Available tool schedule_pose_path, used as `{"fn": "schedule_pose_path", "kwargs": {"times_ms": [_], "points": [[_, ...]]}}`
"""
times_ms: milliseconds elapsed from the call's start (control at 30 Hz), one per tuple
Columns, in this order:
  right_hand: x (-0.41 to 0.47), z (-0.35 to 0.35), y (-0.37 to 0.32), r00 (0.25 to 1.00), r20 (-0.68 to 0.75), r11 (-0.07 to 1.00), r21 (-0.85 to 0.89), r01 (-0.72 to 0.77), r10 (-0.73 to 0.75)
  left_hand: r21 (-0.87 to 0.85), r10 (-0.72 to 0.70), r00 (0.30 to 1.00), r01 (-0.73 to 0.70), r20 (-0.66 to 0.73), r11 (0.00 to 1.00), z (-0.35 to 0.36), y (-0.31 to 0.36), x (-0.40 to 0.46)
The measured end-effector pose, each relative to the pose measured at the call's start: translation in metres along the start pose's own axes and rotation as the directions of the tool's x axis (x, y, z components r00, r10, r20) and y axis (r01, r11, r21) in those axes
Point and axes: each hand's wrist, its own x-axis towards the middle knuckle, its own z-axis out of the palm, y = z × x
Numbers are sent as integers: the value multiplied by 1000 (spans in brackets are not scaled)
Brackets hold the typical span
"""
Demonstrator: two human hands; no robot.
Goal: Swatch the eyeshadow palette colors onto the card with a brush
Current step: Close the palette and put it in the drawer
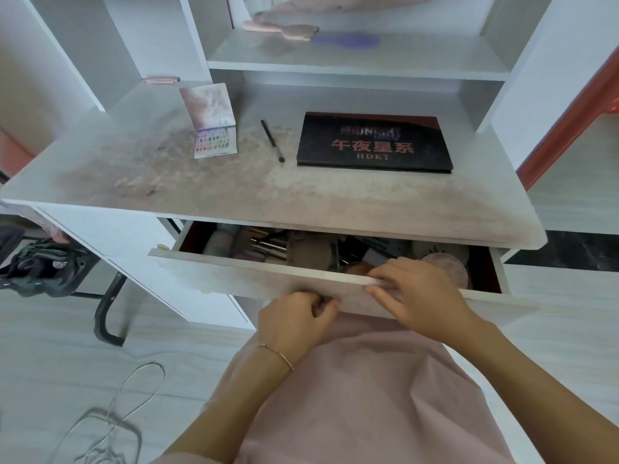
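Both hands on drawer (268,279) front: right hand (415,296) grasping rim, left hand (294,321) grip clenched underneath, contents unclear. Brush (272,139) mid-counter: light, slim, prob. pinch at handle.

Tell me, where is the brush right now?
The brush lies on the desk, between the small open palette on its left and the black closed palette.

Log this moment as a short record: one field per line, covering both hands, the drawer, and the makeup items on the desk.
left hand: fingers curled at the lower edge of the drawer front; what they hold is hidden
right hand: fingers hooked over the top edge of the drawer front
drawer: partly open, crowded with brushes and puffs
black palette: closed, flat on the desk, right of the brush
brush: lying loose on the desk, untouched
small palette: open, lid upright, left of the brush
desk: top smudged with powder
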Motion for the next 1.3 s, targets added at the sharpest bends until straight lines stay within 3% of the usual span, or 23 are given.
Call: {"fn": "schedule_pose_path", "kwargs": {"times_ms": [100,167,233,300,400,533,667,800,867,1000,1133,1200,1300], "points": [[-1,2,0,998,-57,1000,7,23,-22,108,132,977,-115,-169,987,-15,0,-7],[-2,2,-2,996,-91,1000,3,19,-18,130,300,871,-271,-390,954,-22,-1,-13],[-2,1,-6,994,-103,1000,-10,23,-24,162,403,764,-375,-504,913,-28,-4,-14],[-5,0,-11,995,-90,998,-23,50,-52,167,431,763,-403,-481,900,-37,-9,-11],[-22,-2,-20,995,-28,995,-16,98,-99,128,517,794,-504,-321,854,-47,-17,-10],[-46,-3,-23,989,94,992,-24,121,-118,17,602,784,-607,-155,795,-45,-23,-20],[-54,-1,-24,977,187,994,59,97,-106,-102,522,853,-518,6,849,-45,-24,-23],[-44,-8,-17,939,341,978,207,-38,-36,-227,441,887,-405,137,886,-48,-22,-12],[-31,-18,-12,951,310,959,274,-68,-21,-275,443,892,-405,93,872,-55,-16,0],[12,-42,4,994,5,925,367,-100,105,-294,434,891,-453,-131,842,-78,6,42],[80,-56,40,935,-239,940,284,-190,261,-193,375,869,-448,-322,873,-90,35,99],[118,-56,61,919,-244,947,173,-271,308,-95,373,869,-422,-326,902,-87,52,129],[157,-44,87,935,-110,938,-46,-343,337,99,353,913,-339,-204,936,-73,70,168]]}}
